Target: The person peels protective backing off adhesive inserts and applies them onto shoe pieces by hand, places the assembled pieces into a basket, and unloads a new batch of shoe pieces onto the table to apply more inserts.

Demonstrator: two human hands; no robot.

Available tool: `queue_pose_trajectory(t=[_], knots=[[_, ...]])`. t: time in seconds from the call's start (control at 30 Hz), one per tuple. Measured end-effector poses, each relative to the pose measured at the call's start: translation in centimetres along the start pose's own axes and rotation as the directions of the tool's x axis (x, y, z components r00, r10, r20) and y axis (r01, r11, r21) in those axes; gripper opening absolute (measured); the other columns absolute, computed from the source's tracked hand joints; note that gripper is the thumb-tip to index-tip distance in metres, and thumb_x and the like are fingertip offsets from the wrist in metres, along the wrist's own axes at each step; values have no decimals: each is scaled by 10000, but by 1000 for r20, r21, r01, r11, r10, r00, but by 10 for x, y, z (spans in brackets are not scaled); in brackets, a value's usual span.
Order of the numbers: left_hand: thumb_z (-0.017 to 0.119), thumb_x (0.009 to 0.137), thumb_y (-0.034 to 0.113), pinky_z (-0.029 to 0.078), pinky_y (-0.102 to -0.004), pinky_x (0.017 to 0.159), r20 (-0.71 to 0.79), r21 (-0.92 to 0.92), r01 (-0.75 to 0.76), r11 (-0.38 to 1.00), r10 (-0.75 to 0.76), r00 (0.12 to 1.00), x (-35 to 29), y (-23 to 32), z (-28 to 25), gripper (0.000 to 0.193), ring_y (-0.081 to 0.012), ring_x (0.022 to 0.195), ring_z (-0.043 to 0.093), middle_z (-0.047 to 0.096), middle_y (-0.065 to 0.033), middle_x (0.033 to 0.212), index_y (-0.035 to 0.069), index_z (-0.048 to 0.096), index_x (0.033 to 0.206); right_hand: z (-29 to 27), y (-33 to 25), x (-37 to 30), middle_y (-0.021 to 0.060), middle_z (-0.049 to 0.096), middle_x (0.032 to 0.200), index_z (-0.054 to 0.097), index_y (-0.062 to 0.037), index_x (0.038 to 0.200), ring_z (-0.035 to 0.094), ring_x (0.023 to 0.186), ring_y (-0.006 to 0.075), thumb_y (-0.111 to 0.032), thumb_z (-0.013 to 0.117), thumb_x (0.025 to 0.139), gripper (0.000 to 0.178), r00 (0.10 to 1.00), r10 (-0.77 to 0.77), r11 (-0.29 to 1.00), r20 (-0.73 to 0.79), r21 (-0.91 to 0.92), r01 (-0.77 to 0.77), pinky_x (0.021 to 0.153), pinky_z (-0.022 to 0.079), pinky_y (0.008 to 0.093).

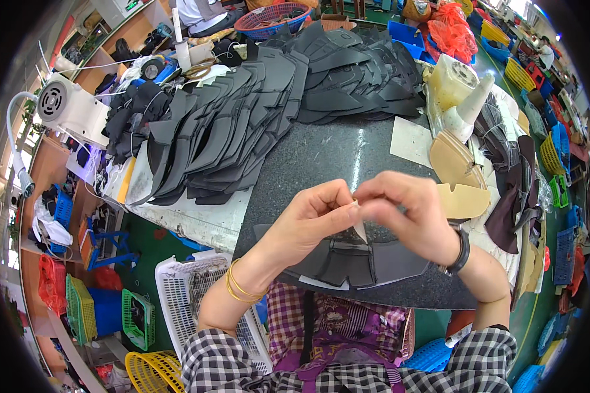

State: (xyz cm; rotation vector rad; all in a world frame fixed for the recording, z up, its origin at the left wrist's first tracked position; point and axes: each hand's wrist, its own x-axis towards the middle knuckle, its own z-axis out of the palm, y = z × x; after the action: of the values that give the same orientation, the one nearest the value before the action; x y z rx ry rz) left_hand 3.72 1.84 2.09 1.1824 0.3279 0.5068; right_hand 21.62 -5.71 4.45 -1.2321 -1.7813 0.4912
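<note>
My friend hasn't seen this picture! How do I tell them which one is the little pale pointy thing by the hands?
Find the big dark speckled tabletop, then the left hand and right hand close together over its near part. Just below where they're closest is the pale pointed strip. It's narrow and light, while the curved piece under it is wide and dark grey.

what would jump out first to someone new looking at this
Probably the two hands meeting mid-picture, left hand and right hand, with a small pale piece at their fingertips above a dark panel. Next, the heaped dark pieces at the slab's far side and to its left. Then the bright red bag at upper right.
</note>
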Motion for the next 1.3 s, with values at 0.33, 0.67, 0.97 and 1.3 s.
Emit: queue_pose_trajectory(t=[0.33, 0.67, 0.97, 1.3], knots=[[584, 921, 142, 399, -178, 624, -162, 185, -157, 970, 188, 969, 2, 3, 10, 135, -19, 684, 494, 575, 18, 763, 14, 585, 878, 0, 1, -2, 70, 662, 826, 623, -11, 903, 681, 720, 174, -96, 766, 729, 241, 992, 99, 988, -84, 128, -87, 621, 522, 253], [566, 930, 142, 351, -180, 591, -40, 379, -139, 915, 166, 985, -4, 7, 9, 145, -11, 678, 441, 560, 27, 768, 9, 598, 883, -3, -11, -4, 81, 675, 808, 633, 43, 897, 655, 752, 109, -61, 645, 857, 112, 941, 334, 865, 52, 380, -328, 662, 533, 229], [512, 944, 69, 476, -226, 720, -55, 382, -197, 903, 235, 970, -3, 10, 16, 165, -83, 767, 582, 631, -41, 854, -42, 613, 1013, -8, -15, 0, 91, 690, 772, 638, 35, 909, 682, 742, 141, -52, 625, 854, 103, 979, 202, 946, 10, 256, -198, 670, 533, 249], [552, 896, 105, 452, -246, 623, -47, 673, -199, 713, 309, 950, -3, 13, 21, 124, -91, 659, 568, 609, -63, 711, 1, 617, 915, -9, -9, -3, 85, 672, 816, 640, 22, 1003, 642, 787, 112, -153, 638, 871, 219, 955, 285, 929, 78, 222, -296, 708, 512, 237]])
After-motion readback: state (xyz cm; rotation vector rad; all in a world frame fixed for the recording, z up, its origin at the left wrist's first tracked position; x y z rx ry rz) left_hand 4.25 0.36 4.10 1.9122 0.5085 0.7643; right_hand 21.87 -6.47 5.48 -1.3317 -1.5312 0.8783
